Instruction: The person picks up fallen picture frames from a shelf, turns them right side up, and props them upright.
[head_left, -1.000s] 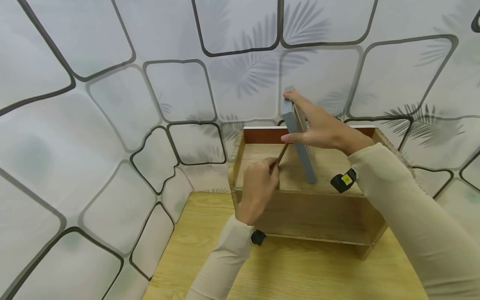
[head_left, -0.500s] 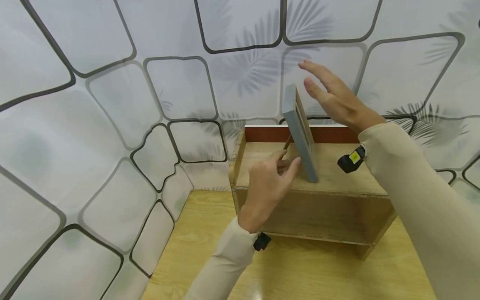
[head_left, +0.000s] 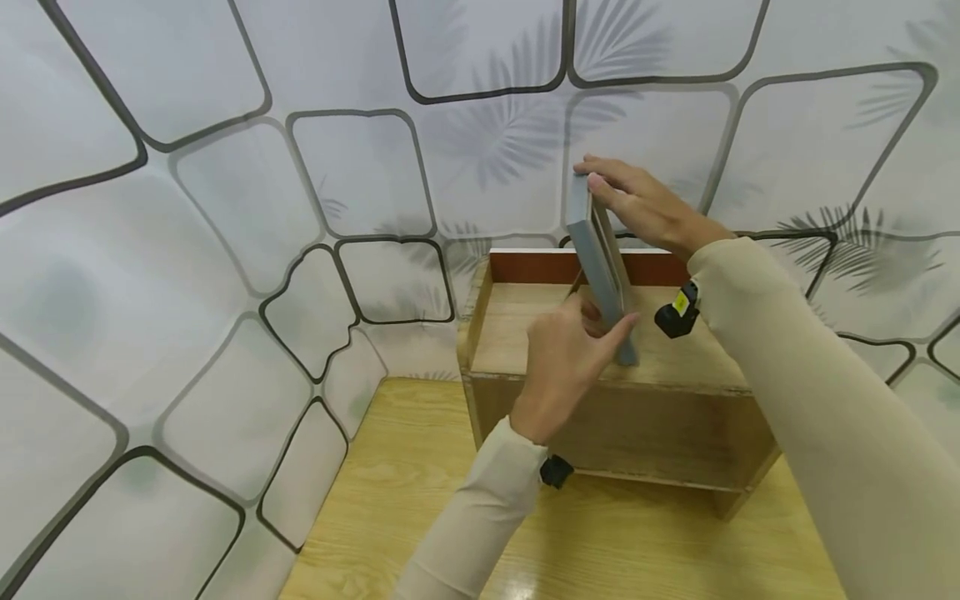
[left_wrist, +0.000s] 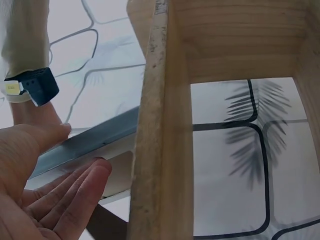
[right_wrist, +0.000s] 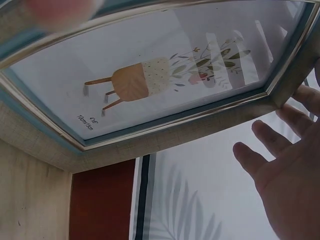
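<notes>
A blue-grey picture frame [head_left: 592, 254] stands upright, slightly tilted, on top of a small wooden shelf [head_left: 506, 329]. In the right wrist view its glazed picture [right_wrist: 150, 75] shows a potted plant on legs. A thin brown prop leg [head_left: 577, 282] sticks out behind it. My left hand [head_left: 555, 362] grips the lower near edge, thumb across the front and fingers behind; the left wrist view shows thumb and fingers on either side of the frame edge [left_wrist: 85, 142]. At the upper end my right hand [head_left: 648, 200] holds the top, thumb and fingers over the corner.
The shelf has a raised left side and a red-brown back board [head_left: 525, 268]; its lower compartment [head_left: 645, 433] faces me. It stands on a yellow wood-grain table [head_left: 390, 475]. A patterned wall [head_left: 360, 183] rises close behind and to the left.
My left hand has let go of the prop leg and moved right onto the frame's lower edge. My right hand lifted off the frame, then came back to its top. The frame stays in place.
</notes>
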